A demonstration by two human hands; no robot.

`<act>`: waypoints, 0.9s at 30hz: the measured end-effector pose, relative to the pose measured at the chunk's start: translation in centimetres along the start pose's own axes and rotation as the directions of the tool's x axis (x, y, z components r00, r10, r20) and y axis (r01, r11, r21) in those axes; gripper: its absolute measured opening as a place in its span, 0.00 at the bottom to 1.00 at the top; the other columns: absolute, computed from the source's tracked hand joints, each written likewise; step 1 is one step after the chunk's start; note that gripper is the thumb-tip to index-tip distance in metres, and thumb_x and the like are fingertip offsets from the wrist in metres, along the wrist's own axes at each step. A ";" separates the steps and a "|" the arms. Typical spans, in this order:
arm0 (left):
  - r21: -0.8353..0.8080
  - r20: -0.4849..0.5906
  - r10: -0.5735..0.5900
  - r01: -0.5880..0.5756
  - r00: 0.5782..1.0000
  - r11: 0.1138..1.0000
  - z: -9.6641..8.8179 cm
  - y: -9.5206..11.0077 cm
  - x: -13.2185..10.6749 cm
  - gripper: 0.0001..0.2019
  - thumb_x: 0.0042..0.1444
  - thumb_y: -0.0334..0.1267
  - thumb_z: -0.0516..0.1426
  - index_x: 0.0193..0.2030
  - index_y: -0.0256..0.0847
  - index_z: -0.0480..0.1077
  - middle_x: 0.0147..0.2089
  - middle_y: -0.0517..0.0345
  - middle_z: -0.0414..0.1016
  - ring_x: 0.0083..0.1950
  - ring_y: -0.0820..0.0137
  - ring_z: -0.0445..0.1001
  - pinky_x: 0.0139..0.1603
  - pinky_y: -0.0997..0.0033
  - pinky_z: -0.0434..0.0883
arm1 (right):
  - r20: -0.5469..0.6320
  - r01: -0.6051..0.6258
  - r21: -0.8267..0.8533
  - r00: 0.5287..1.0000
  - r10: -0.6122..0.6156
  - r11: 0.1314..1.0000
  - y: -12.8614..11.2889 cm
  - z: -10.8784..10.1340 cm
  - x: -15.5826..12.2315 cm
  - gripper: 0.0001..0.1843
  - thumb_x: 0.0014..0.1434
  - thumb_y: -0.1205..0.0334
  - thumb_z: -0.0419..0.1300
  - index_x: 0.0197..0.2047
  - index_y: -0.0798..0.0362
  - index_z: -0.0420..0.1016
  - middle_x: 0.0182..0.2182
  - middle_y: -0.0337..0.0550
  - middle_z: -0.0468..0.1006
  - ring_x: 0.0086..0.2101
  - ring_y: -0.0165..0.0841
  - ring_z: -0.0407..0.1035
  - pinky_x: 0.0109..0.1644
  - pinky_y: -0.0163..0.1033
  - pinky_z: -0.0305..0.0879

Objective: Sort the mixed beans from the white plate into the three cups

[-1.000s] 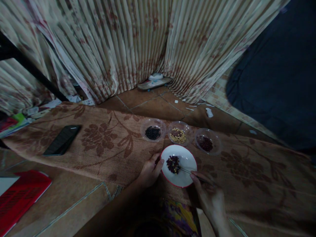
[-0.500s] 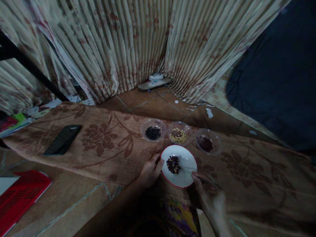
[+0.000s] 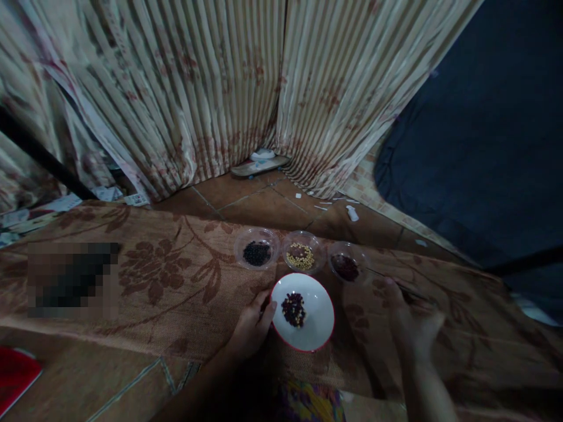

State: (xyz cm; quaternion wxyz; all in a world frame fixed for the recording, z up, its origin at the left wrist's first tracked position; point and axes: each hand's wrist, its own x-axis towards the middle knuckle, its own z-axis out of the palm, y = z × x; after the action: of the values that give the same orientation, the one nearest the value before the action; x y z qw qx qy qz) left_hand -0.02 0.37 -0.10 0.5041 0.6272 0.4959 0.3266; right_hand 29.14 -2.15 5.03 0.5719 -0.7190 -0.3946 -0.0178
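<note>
My left hand (image 3: 251, 323) grips the left rim of a white bowl (image 3: 317, 310) with a red edge, thumb on the rim. Inside the bowl lies a pile of mixed dark and yellow beans (image 3: 294, 310). My right hand (image 3: 413, 319), somewhat blurred, holds thin metal tweezers (image 3: 407, 288), pointing left. Their tips are near the right side of a clear cup of dark red beans (image 3: 345, 268); whether they pinch a bean is too small to tell. Beside that cup stand a clear cup of yellow beans (image 3: 300, 256) and one of black beans (image 3: 257, 254).
A brown flowered cloth (image 3: 189, 316) covers the low table. On its left lies a dark, pixelated object (image 3: 79, 275). Behind are striped curtains (image 3: 229, 88), a skateboard (image 3: 259, 167) and white scraps (image 3: 352, 213) on the tiled floor. Dark blue fabric (image 3: 475, 146) hangs at right.
My right hand has moved the tweezers out of the bowl, up and right to the dark red bean cup. My left hand still holds the bowl. The whole view has shifted slightly.
</note>
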 end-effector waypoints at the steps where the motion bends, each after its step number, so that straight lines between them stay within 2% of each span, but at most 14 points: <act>1: 0.000 0.004 -0.004 0.004 1.000 1.000 0.0 0.0 0.0 0.18 0.61 0.42 0.49 0.55 0.40 0.66 0.47 0.53 0.78 0.44 0.65 0.76 0.44 0.70 0.70 | -0.012 -0.025 0.009 1.000 0.025 1.000 0.5 0.2 0.3 0.20 0.49 0.49 0.64 0.31 0.61 0.78 0.31 0.54 0.80 0.34 0.42 0.74 0.43 0.49 0.70; 4: 0.002 0.016 -0.005 0.005 1.000 1.000 0.0 0.0 0.0 0.18 0.62 0.43 0.48 0.55 0.40 0.65 0.47 0.54 0.78 0.44 0.65 0.76 0.46 0.70 0.69 | -0.020 -0.065 0.021 0.998 0.065 0.998 1.2 0.5 0.2 0.20 0.47 0.49 0.65 0.31 0.61 0.78 0.31 0.54 0.80 0.33 0.42 0.74 0.42 0.49 0.70; 8: 0.013 0.006 0.001 -0.002 1.000 1.000 0.0 -0.1 0.0 0.17 0.61 0.42 0.49 0.54 0.40 0.66 0.47 0.54 0.78 0.44 0.65 0.76 0.45 0.70 0.70 | -0.006 -0.068 0.037 0.998 0.068 0.997 0.3 0.3 -1.6 0.19 0.47 0.50 0.65 0.32 0.59 0.79 0.33 0.53 0.80 0.34 0.42 0.74 0.44 0.49 0.69; 12: 0.039 0.006 0.008 -0.008 1.000 0.999 0.0 -0.2 0.0 0.16 0.61 0.42 0.49 0.53 0.41 0.66 0.42 0.55 0.78 0.40 0.66 0.76 0.42 0.70 0.70 | 0.106 -0.110 0.050 0.989 0.105 0.993 -1.4 -0.2 -3.9 0.17 0.46 0.51 0.66 0.33 0.56 0.79 0.33 0.50 0.80 0.36 0.42 0.74 0.44 0.50 0.69; 15: 0.048 0.015 0.008 -0.009 1.000 0.999 0.0 -0.2 -0.1 0.17 0.62 0.43 0.48 0.54 0.40 0.66 0.39 0.55 0.78 0.37 0.67 0.75 0.40 0.71 0.69 | 0.247 -0.156 0.029 0.958 0.144 0.987 -2.1 -0.6 -5.7 0.15 0.46 0.51 0.65 0.32 0.55 0.79 0.33 0.49 0.80 0.35 0.41 0.74 0.41 0.47 0.70; 19: 0.044 0.004 0.003 -0.003 1.000 0.999 0.1 -0.3 -0.1 0.16 0.61 0.43 0.49 0.53 0.40 0.66 0.38 0.56 0.78 0.36 0.67 0.75 0.39 0.72 0.69 | 0.416 -0.266 0.016 0.878 0.236 0.964 -1.8 -0.8 -8.2 0.15 0.46 0.52 0.66 0.34 0.54 0.79 0.35 0.50 0.80 0.37 0.42 0.74 0.40 0.46 0.71; 23: 0.053 -0.001 0.020 -0.020 1.000 0.998 0.1 -0.3 -0.2 0.16 0.61 0.43 0.49 0.52 0.40 0.66 0.37 0.56 0.78 0.35 0.68 0.75 0.37 0.73 0.69 | 0.452 -0.356 0.016 0.836 0.311 0.934 -1.0 -0.5 -9.9 0.16 0.46 0.51 0.67 0.33 0.55 0.79 0.34 0.50 0.81 0.36 0.43 0.75 0.42 0.48 0.71; 27: 0.050 0.006 0.016 -0.016 1.000 0.999 0.1 -0.2 -0.2 0.17 0.61 0.43 0.48 0.53 0.39 0.66 0.34 0.57 0.77 0.33 0.69 0.74 0.36 0.73 0.69 | 0.456 -0.323 -0.039 0.836 0.305 0.945 -1.3 -0.3 -10.3 0.15 0.46 0.50 0.66 0.31 0.54 0.79 0.35 0.49 0.81 0.38 0.42 0.74 0.41 0.45 0.71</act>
State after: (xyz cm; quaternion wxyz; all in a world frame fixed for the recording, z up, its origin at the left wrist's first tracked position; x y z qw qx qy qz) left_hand 0.00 0.17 -0.28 0.4870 0.6445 0.4975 0.3163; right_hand 21.43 -8.02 1.26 0.4727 -0.7463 -0.3945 0.2530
